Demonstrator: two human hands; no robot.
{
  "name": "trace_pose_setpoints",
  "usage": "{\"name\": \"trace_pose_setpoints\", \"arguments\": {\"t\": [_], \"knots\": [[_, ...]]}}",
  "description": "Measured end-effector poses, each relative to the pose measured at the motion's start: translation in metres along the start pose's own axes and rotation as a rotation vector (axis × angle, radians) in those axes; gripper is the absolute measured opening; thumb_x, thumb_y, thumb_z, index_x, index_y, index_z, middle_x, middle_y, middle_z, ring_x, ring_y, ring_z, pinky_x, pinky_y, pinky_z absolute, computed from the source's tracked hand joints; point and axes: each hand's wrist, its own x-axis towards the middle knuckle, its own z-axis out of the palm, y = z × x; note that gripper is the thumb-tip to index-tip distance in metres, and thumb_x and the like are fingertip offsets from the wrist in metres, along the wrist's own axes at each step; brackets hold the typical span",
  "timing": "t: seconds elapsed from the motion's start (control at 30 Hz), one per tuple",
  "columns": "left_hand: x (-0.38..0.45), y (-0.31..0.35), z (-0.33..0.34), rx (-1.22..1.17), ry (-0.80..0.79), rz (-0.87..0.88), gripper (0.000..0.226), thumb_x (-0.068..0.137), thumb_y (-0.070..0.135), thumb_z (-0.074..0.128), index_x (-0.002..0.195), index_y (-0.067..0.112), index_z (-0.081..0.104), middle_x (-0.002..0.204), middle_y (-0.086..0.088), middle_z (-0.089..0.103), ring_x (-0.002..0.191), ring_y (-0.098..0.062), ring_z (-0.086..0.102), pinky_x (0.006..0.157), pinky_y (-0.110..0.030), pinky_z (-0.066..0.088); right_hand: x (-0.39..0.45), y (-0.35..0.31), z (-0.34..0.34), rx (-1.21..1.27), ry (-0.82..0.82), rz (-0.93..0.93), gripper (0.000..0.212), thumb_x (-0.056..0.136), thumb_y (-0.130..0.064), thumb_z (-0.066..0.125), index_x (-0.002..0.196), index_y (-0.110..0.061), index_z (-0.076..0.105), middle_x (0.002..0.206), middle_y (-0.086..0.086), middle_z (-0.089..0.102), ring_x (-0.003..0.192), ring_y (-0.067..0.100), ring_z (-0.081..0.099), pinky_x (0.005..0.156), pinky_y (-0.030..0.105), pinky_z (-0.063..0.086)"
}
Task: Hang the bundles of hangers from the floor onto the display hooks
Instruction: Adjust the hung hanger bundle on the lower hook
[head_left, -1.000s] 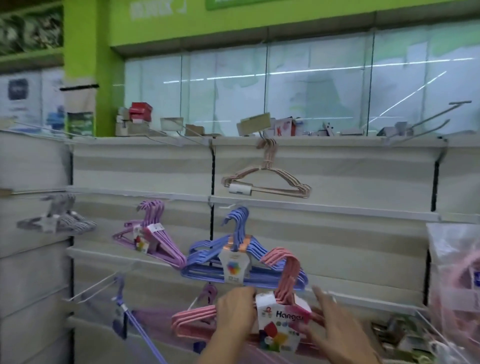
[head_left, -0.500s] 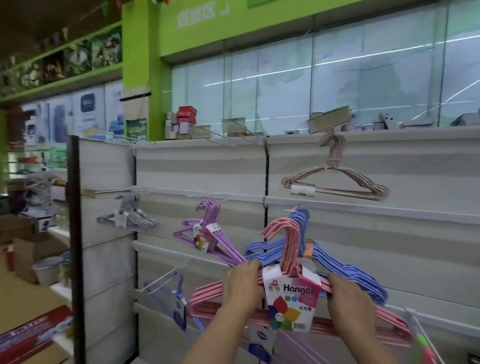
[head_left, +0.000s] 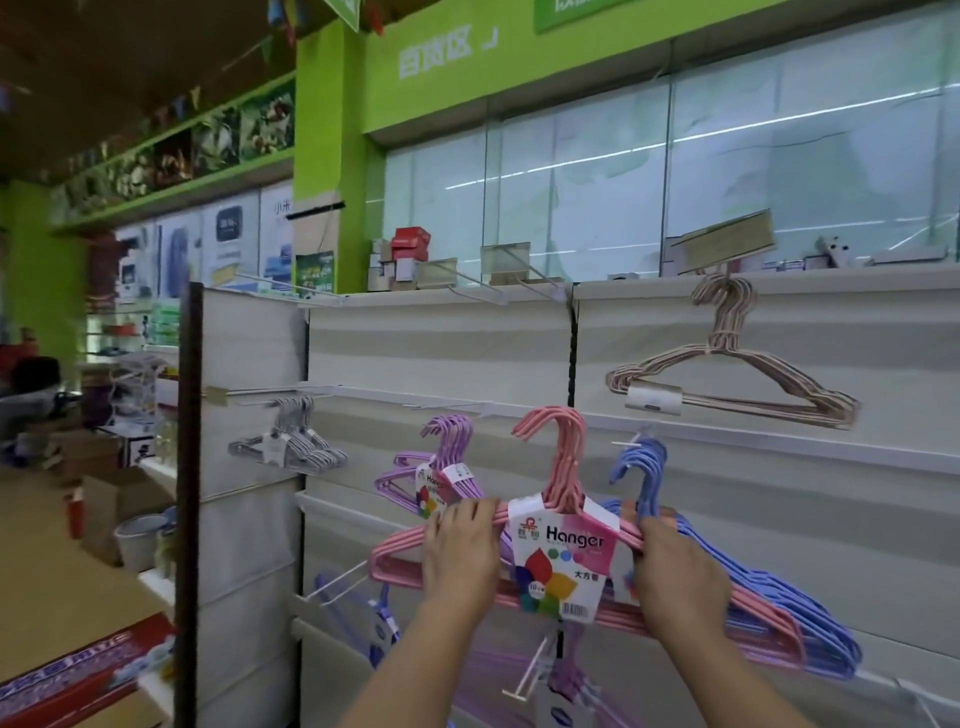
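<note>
I hold a pink hanger bundle (head_left: 563, 467) with a "Hanger" paper label up in front of the slatted display wall. My left hand (head_left: 460, 556) grips its left shoulder and my right hand (head_left: 675, 577) grips its right shoulder. The pink hook tops are raised near a white display hook (head_left: 631, 442), where a blue bundle (head_left: 779, 597) hangs just behind. A purple bundle (head_left: 447, 467) hangs to the left. No hook is visibly inside the pink hook tops.
A beige bundle (head_left: 727, 379) hangs high at the right and a grey bundle (head_left: 296, 441) on the left side panel. Bare white hooks (head_left: 337, 582) stick out low on the wall, with more purple hangers below. Boxes and a bucket (head_left: 137, 540) stand on the left floor.
Both hands have lifted the pink bundle upward along the wall, from below the blue bundle to level with its hook. My view has swung left.
</note>
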Motion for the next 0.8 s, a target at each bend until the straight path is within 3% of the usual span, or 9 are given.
{"name": "trace_pose_setpoints", "arguments": {"t": [0.13,0.27,0.53,0.63,0.8], "knots": [[0.03,-0.013,-0.002,-0.023,0.013,0.003,0.036,0.101,0.025,0.031,0.135,0.029,0.042,0.132,0.009,0.05,0.123,-0.012,0.043,0.113,-0.036,0.025,0.023,-0.018,-0.001,-0.04,0.027,-0.031,0.022,0.092,-0.015,0.042,0.106,-0.027,0.056,0.1,0.001,0.065,0.09,0.025,0.061,0.064,0.029,0.036],[0.071,-0.03,-0.006,-0.057,0.032,0.041,0.032,0.101,0.028,0.033,0.13,0.03,0.046,0.128,0.008,0.053,0.12,-0.014,0.046,0.112,-0.039,0.028,0.05,-0.049,-0.009,-0.073,0.064,-0.01,0.016,0.091,-0.011,0.043,0.1,-0.021,0.052,0.097,0.003,0.063,0.082,0.026,0.059,0.062,0.028,0.036],[0.163,-0.069,-0.018,-0.114,0.002,0.218,0.041,0.101,0.038,0.032,0.14,0.028,0.038,0.138,0.004,0.048,0.126,-0.017,0.042,0.11,-0.035,0.027,0.098,-0.107,-0.006,-0.107,0.142,0.113,0.018,0.093,-0.013,0.042,0.101,-0.021,0.056,0.103,0.006,0.066,0.096,0.027,0.061,0.067,0.028,0.034],[0.187,-0.082,-0.014,-0.127,-0.06,0.307,0.043,0.102,0.038,0.029,0.143,0.028,0.034,0.141,0.004,0.046,0.128,-0.018,0.041,0.109,-0.034,0.026,0.111,-0.121,-0.002,-0.142,0.171,0.149,0.016,0.093,-0.015,0.042,0.1,-0.021,0.054,0.102,0.005,0.065,0.095,0.028,0.061,0.067,0.028,0.036],[0.216,-0.08,-0.007,-0.178,-0.031,0.385,0.041,0.103,0.037,0.025,0.141,0.028,0.037,0.136,0.004,0.049,0.123,-0.018,0.044,0.107,-0.035,0.028,0.13,-0.123,-0.002,-0.138,0.183,0.228,0.016,0.089,-0.013,0.047,0.097,-0.02,0.058,0.102,0.005,0.065,0.096,0.028,0.061,0.069,0.029,0.039]]}}
